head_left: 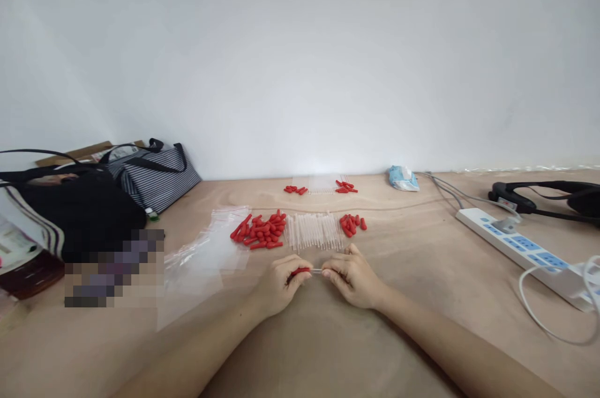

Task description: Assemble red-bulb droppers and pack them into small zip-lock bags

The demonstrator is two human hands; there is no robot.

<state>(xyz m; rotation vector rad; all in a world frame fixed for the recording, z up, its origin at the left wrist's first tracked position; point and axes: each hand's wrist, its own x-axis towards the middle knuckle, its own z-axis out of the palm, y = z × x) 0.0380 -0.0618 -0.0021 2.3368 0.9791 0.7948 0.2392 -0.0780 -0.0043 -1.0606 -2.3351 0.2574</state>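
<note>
Fingers: thumb and fingertips of the left hand (281, 285) grasp a slim red club-shaped piece, rubber-like in look (300, 271). Fingertips of the right hand (355, 279) pinch a thin, translucent whitish plastic-looking stick (317, 271). The stick spans the gap between the hands and meets the red piece at the left fingertips; whether it sits inside cannot be told, nor whether it is one stick or two.

Position: both held items lie just nearside of the landmark, a side-by-side row of like translucent sticks (313, 230).

Handling (judged): both light. Red piece probably soft, a little grippy; best held around its body, lightly, so it is not squashed. Stick probably smooth, fairly stiff, liable to bend or slip; best pinched close to the joining end.

Outward: a large heap of red pieces (262, 230) lies against the row's left side, a smaller heap of red pieces (349, 225) just right of it. Beyond the row is a second, fainter set of sticks (322, 184). Clear plastic bags (199, 270) lie left of the row; a white power strip with blue sockets (527, 251) is well to its right.
</note>
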